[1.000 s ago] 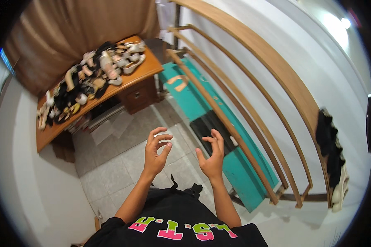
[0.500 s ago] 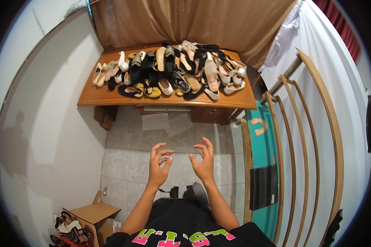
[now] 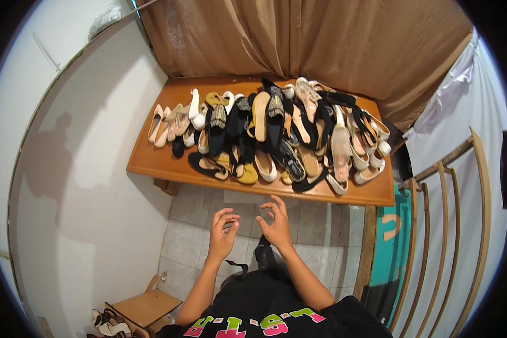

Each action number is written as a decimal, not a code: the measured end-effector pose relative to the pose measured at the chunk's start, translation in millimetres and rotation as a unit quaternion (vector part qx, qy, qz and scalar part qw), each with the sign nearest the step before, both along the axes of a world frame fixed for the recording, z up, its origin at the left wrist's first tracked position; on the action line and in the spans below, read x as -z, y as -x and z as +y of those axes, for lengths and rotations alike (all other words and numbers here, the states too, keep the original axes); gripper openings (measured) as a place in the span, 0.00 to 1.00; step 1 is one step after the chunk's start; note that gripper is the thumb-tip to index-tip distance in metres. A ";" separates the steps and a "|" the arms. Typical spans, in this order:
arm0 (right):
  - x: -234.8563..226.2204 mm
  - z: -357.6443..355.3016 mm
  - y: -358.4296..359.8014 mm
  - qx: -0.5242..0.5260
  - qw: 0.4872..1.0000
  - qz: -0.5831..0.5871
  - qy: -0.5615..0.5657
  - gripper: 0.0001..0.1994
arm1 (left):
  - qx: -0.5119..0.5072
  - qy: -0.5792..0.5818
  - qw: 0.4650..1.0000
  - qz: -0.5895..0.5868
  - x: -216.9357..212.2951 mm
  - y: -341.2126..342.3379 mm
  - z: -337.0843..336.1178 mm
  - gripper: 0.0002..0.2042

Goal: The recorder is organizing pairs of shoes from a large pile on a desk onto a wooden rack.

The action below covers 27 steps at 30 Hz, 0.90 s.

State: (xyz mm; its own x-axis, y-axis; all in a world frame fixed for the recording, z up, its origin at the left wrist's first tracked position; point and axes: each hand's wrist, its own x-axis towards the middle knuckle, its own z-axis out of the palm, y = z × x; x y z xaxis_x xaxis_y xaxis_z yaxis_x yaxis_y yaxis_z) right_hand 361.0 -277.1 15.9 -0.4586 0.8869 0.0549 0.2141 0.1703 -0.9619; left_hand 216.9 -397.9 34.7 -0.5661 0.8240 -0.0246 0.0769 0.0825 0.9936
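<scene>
My left hand (image 3: 223, 232) is raised in front of me, its fingers apart and curved, with nothing in it. Beside it my right hand (image 3: 276, 222) faces inward the same way, likewise without anything in its grasp. Just beyond both hands stands a brown wooden table (image 3: 152, 165) heaped with shoes. Among them are a pair of pale pink flats (image 3: 159, 127) at the left end, black flats with decorated toes (image 3: 275, 121) in the middle, a clear-strapped sandal (image 3: 340, 147) and white shoes (image 3: 369, 171) toward the right. Mustard-yellow flats (image 3: 245, 174) lie near the front edge. Neither hand touches a shoe.
A brown curtain (image 3: 231, 39) hangs behind the table. A white wall (image 3: 96, 186) runs along the left. On the right stand a wooden slatted rack (image 3: 446, 236) and a teal surface (image 3: 390, 248). At lower left, a cardboard box (image 3: 146, 307) sits next to more shoes (image 3: 111, 325).
I have moved closer to the table, which now appears larger and nearer my hands. Both hands keep their raised, spread pose. One foot is now forward under the right hand.
</scene>
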 end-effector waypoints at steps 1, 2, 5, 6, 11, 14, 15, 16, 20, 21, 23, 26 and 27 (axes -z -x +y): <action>-1.8 20.0 12.6 -0.002 1.000 0.004 0.002 0.16 | -0.002 0.002 1.000 0.004 -0.3 12.0 17.6 0.09; -2.8 37.1 25.0 -0.019 1.000 -0.001 -0.010 0.16 | 0.005 0.017 1.000 0.014 -0.9 24.1 32.2 0.09; -2.6 92.4 65.6 -0.049 0.999 -0.004 -0.024 0.17 | 0.019 0.019 0.999 0.020 -0.4 60.1 82.1 0.09; -2.9 110.8 76.6 -0.062 0.998 -0.003 -0.028 0.17 | 0.025 0.004 1.000 0.015 2.5 69.0 98.4 0.09; 26.8 163.8 128.1 -0.061 0.998 -0.027 0.008 0.19 | 0.066 -0.007 0.994 -0.086 33.3 108.5 179.3 0.10; 69.2 174.8 149.8 -0.037 0.981 -0.192 0.008 0.22 | 0.102 0.116 0.984 -0.087 50.1 125.5 231.7 0.15; 68.5 174.2 158.9 -0.076 0.973 -0.220 -0.002 0.24 | 0.100 0.141 0.985 -0.007 67.7 135.4 246.4 0.16; 67.8 169.6 160.8 -0.115 0.961 -0.251 -0.010 0.26 | 0.097 0.166 0.979 0.069 88.3 144.3 257.2 0.18; 91.4 164.7 167.9 -0.247 0.878 -0.405 -0.062 0.38 | 0.126 0.214 0.968 0.042 102.7 154.7 311.3 0.21; 109.6 159.4 168.6 -0.224 0.879 -0.403 -0.126 0.43 | 0.146 0.229 0.961 -0.049 100.8 155.9 323.4 0.23; 133.2 157.3 172.9 -0.200 0.874 -0.416 -0.152 0.44 | 0.165 0.254 0.932 -0.200 103.1 158.2 337.7 0.27; 137.0 157.0 178.9 -0.161 0.871 -0.417 -0.202 0.43 | 0.141 0.234 0.928 -0.253 117.2 166.1 345.0 0.24; 118.8 164.3 181.0 -0.178 0.880 -0.417 -0.142 0.42 | 0.132 0.232 0.928 -0.259 109.5 166.4 345.1 0.22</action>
